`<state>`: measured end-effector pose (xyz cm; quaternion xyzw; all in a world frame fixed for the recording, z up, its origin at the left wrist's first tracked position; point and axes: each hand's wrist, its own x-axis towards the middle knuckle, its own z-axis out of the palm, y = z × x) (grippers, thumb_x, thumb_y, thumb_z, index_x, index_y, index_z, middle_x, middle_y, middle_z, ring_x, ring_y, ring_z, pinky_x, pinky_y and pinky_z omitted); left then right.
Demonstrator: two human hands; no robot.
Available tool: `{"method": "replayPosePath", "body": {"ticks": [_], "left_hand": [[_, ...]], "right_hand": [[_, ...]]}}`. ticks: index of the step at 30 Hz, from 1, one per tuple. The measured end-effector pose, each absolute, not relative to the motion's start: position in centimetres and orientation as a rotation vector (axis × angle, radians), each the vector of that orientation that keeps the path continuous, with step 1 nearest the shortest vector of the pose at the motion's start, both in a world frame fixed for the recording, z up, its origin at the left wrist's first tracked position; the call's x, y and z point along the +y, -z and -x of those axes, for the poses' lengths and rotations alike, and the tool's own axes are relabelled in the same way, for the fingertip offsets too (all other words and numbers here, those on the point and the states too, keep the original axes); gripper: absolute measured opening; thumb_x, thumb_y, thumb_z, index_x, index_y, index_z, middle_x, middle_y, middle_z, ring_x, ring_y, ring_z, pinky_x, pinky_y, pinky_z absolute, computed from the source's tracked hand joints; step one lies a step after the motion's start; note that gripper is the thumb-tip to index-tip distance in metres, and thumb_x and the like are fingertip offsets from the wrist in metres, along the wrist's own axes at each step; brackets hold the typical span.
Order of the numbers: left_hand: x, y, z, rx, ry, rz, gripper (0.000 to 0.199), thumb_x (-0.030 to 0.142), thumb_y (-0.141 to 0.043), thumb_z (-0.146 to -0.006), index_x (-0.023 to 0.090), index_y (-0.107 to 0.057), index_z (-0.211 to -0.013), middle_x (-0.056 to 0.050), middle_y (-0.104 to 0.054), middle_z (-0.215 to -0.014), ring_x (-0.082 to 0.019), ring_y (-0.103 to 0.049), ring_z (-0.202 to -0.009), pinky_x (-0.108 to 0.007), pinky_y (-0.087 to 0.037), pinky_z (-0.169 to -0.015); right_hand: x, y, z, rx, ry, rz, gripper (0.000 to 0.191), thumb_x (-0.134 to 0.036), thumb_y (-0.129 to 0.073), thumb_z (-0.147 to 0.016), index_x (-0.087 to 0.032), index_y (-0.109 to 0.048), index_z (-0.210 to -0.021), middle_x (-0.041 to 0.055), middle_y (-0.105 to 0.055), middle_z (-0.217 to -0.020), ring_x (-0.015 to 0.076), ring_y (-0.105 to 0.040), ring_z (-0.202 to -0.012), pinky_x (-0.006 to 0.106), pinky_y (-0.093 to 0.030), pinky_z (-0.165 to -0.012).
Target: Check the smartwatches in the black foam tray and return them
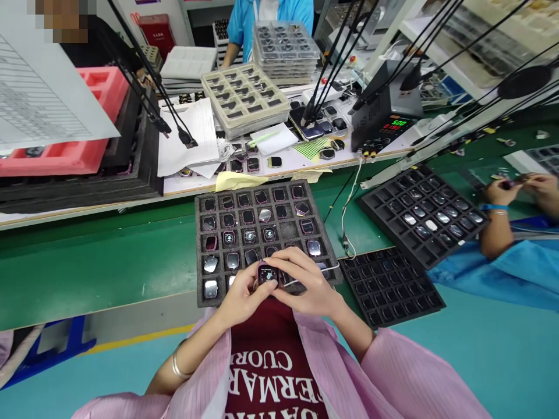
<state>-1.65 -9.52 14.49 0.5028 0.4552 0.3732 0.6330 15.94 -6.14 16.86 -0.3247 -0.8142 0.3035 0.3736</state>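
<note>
Between my two hands is a small square watch (268, 273) with a lit screen, held above the near part of a dark foam tray (201, 256). My left hand (244, 294) grips its left side, with the thumb at the screen's lower edge. At its right side, my right hand (305, 282) has its fingers and thumb closed against the watch. A white cable (331, 267) runs by my right hand. Watch faces sit in the tray's compartments, and three in one row (249, 235) are lit.
A power supply (384, 116) with lit digits stands on the shelf at the back right. Beige trays (244, 99) and papers (186, 142) lie there too. Two black trays (421, 215) (393, 285) are at the right, near another person's hands (502, 192).
</note>
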Motion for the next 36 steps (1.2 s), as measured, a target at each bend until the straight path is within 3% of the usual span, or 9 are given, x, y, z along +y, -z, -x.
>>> {"method": "replayPosePath", "body": {"ticks": [17, 21, 26, 31, 36], "left_hand": [[-10.5, -15.3, 0.9, 1.180, -0.849, -1.171, 0.033, 0.042, -0.057, -0.086, 0.014, -0.064, -0.103, -0.001, -0.057, -0.075, -0.013, -0.046, -0.064, -0.023, -0.041, -0.060], [-10.7, -15.1, 0.9, 1.174, -0.836, -1.176, 0.035, 0.045, -0.054, -0.088, 0.015, -0.064, -0.103, -0.002, -0.060, -0.079, -0.015, -0.051, -0.071, -0.026, -0.046, -0.068], [-10.5, -15.7, 1.0, 1.069, -0.880, -1.140, 0.049, 0.053, -0.054, -0.086, 0.016, -0.060, -0.116, -0.006, -0.064, -0.091, -0.019, -0.056, -0.081, -0.028, -0.048, -0.074], [-9.8, -15.3, 1.8, 1.108, -0.793, -1.100, 0.041, 0.053, -0.056, -0.084, 0.014, -0.067, -0.093, 0.000, -0.057, -0.066, -0.014, -0.050, -0.062, -0.024, -0.043, -0.059], [-10.1, -14.8, 2.2, 1.213, -0.829, -1.107, 0.032, 0.047, -0.066, -0.078, 0.016, -0.064, -0.085, -0.001, -0.064, -0.068, -0.015, -0.059, -0.065, -0.025, -0.049, -0.061]], "right_hand": [[-7.1, -16.4, -16.0, -1.985, -0.845, 0.912, 0.049, -0.019, -0.068, -0.079, -0.025, -0.056, -0.126, 0.0094, -0.063, -0.113, 0.0258, -0.061, -0.101, 0.043, -0.050, -0.088], [-7.5, -16.4, -15.9, -1.930, -0.909, 0.964, 0.048, -0.018, -0.069, -0.078, -0.024, -0.057, -0.124, 0.0093, -0.064, -0.113, 0.0258, -0.061, -0.102, 0.042, -0.050, -0.090], [-7.0, -16.7, -16.1, -1.888, -1.012, 0.963, 0.044, -0.023, -0.069, -0.079, -0.023, -0.057, -0.122, 0.0089, -0.064, -0.112, 0.0253, -0.063, -0.100, 0.040, -0.051, -0.088], [-7.2, -16.7, -15.8, -1.973, -0.918, 0.991, 0.043, -0.021, -0.069, -0.080, -0.025, -0.059, -0.121, 0.0084, -0.063, -0.111, 0.0251, -0.061, -0.101, 0.041, -0.051, -0.089], [-7.4, -16.6, -15.4, -2.011, -0.874, 0.946, 0.041, -0.018, -0.065, -0.083, -0.027, -0.058, -0.123, 0.0076, -0.062, -0.108, 0.0225, -0.061, -0.099, 0.039, -0.052, -0.087]]}}
